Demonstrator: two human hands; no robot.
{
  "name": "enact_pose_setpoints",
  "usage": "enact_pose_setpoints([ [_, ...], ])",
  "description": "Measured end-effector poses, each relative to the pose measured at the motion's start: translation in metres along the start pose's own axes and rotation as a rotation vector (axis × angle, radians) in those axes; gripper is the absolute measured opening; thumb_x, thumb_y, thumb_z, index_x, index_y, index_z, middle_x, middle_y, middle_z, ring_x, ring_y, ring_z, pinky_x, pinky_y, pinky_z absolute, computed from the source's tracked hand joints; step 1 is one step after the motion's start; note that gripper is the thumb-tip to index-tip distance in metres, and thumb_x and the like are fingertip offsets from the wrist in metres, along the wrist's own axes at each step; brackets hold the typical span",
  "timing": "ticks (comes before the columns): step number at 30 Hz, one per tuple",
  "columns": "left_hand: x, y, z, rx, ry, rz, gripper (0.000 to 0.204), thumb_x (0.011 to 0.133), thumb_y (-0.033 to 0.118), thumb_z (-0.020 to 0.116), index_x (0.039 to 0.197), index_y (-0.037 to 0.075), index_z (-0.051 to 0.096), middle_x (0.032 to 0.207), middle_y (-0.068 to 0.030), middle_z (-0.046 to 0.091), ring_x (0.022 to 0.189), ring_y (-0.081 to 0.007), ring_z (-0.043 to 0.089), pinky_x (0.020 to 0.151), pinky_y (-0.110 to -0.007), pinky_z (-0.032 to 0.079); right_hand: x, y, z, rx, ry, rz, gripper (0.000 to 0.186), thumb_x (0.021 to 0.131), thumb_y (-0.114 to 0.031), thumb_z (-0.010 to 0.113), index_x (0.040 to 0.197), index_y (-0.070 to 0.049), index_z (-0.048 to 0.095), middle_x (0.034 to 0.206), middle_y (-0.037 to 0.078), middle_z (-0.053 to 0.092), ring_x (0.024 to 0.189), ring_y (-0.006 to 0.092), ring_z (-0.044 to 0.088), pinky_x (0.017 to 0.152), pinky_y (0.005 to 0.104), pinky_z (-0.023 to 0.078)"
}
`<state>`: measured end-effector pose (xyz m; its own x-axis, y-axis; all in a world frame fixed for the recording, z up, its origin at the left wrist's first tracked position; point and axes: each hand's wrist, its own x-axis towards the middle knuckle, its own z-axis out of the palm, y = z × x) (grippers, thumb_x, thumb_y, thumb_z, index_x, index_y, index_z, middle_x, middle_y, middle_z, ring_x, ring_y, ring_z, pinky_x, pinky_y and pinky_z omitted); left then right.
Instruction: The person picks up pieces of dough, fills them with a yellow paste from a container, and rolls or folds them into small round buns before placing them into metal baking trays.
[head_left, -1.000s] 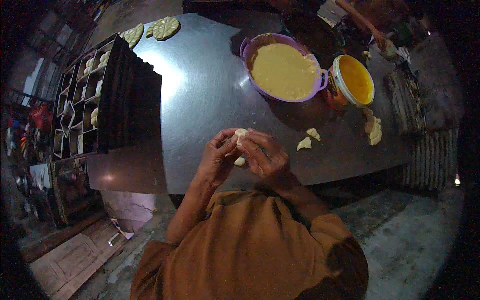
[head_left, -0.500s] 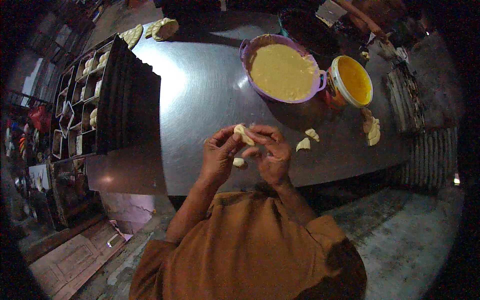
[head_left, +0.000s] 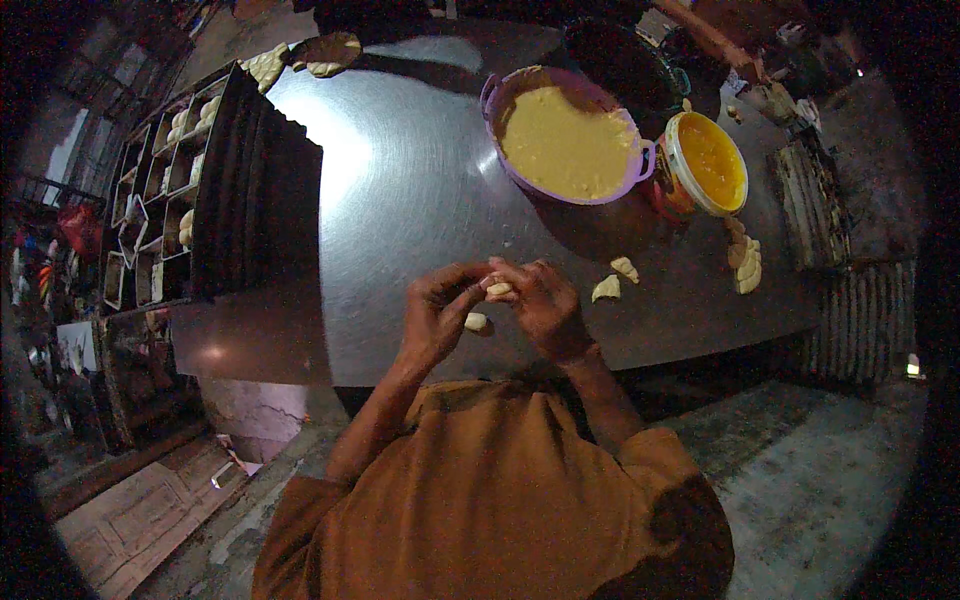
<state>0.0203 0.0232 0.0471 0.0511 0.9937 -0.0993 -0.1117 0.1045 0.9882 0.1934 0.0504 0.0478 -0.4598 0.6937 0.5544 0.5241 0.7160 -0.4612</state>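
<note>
Between my two hands, above the metal table, is a small piece of pale dough (head_left: 499, 289). The fingers of my left hand (head_left: 440, 303) pinch it from one side. My right hand (head_left: 548, 311) has its fingers folded over the other side, so much of the piece is hidden. A second small dough lump (head_left: 476, 322) lies on the table just below my left fingers. To the right of my right hand rest two more dough bits, one larger (head_left: 606, 289) and one smaller (head_left: 625, 268).
A purple two-handled basin (head_left: 487, 112) of pale yellow mixture stands beyond my hands, beside a bucket (head_left: 674, 170) of orange-yellow contents. Stacked dark trays (head_left: 262, 200) with dough in compartments rise at left. More dough (head_left: 747, 266) lies at right. Another person's arm (head_left: 708, 38) reaches in top right.
My hands have drawn closer together, and the dough piece between them is now folded smaller and mostly covered by my right fingers. The other person's arm at top right has shifted slightly.
</note>
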Motion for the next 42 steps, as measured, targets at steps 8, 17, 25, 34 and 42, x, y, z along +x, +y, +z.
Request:
enact_pose_setpoints([
  [8, 0.002, 0.013, -0.010, -0.054, -0.151, -0.065, 0.021, 0.091, 0.014, 0.065, 0.105, -0.003, 0.067, 0.098, -0.0109, 0.068, 0.084, -0.0153, 0.065, 0.066, -0.030, 0.057, 0.011, -0.008, -0.005, 0.324, -0.024, 0.490, 0.017, 0.079, -0.016, 0.077, 0.093, -0.006, 0.074, 0.090, 0.009, 0.069, 0.084, 0.0227, 0.067, 0.073, 0.0320, 0.054],
  [17, 0.005, -0.020, -0.008, 0.082, -0.065, 0.000, 0.017, 0.090, 0.010, 0.065, 0.101, -0.003, 0.065, 0.091, -0.0111, 0.069, 0.087, -0.0170, 0.065, 0.078, -0.031, 0.054, 0.006, 0.004, -0.010, 0.513, -0.197, 0.621, 0.015, 0.087, -0.017, 0.069, 0.093, -0.004, 0.075, 0.092, 0.010, 0.071, 0.083, 0.0159, 0.067, 0.071, 0.0278, 0.052],
  [25, -0.002, -0.020, -0.012, -0.325, -0.167, -0.154, 0.054, 0.086, -0.003, 0.064, 0.133, 0.006, 0.039, 0.107, -0.0106, 0.063, 0.094, -0.0200, 0.065, 0.082, -0.035, 0.055, -0.022, 0.017, 0.008, 0.693, -0.315, 0.952, 0.015, 0.084, -0.013, 0.071, 0.092, -0.001, 0.072, 0.096, 0.007, 0.070, 0.087, 0.0125, 0.065, 0.076, 0.0281, 0.052],
  [34, -0.001, -0.068, -0.024, -0.862, -0.057, -0.073, 0.071, 0.076, -0.008, 0.064, 0.138, 0.008, 0.035, 0.112, -0.0123, 0.061, 0.114, -0.0254, 0.056, 0.101, -0.039, 0.046, -0.029, 0.020, 0.031, 0.794, -0.410, 0.874, 0.022, 0.082, -0.010, 0.073, 0.101, -0.001, 0.069, 0.099, 0.006, 0.069, 0.088, 0.0164, 0.065, 0.079, 0.0301, 0.052],
  [42, -0.020, -0.096, -0.099, -0.534, 0.279, -0.240, 0.046, 0.083, 0.004, 0.064, 0.127, 0.005, 0.049, 0.113, -0.0106, 0.059, 0.107, -0.0224, 0.058, 0.097, -0.033, 0.046, -0.089, 0.043, 0.104, 0.217, -0.237, 0.474, 0.020, 0.079, -0.011, 0.073, 0.097, -0.004, 0.069, 0.096, 0.009, 0.065, 0.093, 0.0294, 0.062, 0.083, 0.0378, 0.051],
])
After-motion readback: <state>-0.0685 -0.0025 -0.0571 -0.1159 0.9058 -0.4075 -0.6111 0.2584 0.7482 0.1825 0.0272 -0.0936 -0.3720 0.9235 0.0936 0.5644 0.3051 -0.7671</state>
